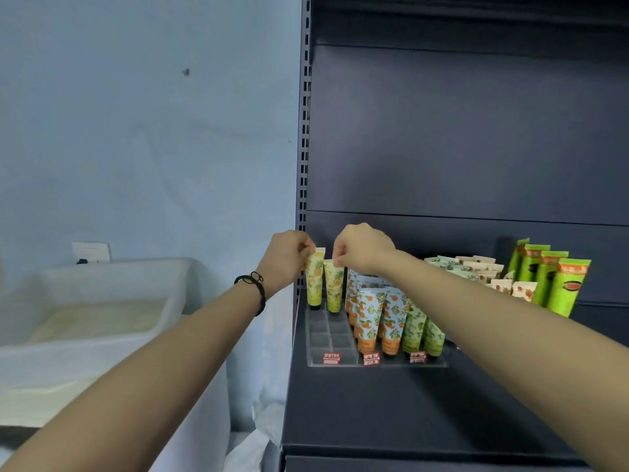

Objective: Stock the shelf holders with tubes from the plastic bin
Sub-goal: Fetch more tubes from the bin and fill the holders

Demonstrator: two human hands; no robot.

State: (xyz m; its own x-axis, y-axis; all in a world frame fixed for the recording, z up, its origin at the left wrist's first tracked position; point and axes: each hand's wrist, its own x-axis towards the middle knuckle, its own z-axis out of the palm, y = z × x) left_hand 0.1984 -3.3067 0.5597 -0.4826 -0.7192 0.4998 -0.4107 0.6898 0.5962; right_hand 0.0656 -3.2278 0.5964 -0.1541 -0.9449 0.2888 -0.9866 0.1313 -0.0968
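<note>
At the left end of the clear holder (pixel 328 338), the fingers (pixel 308 249) of the left hand (pixel 289 258) pinch the crimped top of 1 yellow tube (pixel 313 284). The fingers (pixel 340 261) of the right hand (pixel 362 250) pinch the top of a 2nd yellow tube (pixel 334 291), just beside the first at its 3 o'clock. Both tubes hang upright and cap-down over the holder's back-left slots; whether the caps are seated cannot be told.

The step in hand looks like seating this pair. At 6 o'clock of them, the slots of those 2 columns stand vacant. At 3 o'clock, orange-patterned tubes (pixel 369 318) and green-patterned tubes (pixel 413 332) fill their columns. The holder sits on the dark shelf (pixel 374 410). The plastic bin (pixel 102 277) lies well apart at 9 o'clock of the left hand, its contents blurred.

Next, each cap likely needs lowering straight into its slot before the fingers let go, then a reach to the bin for more.
</note>
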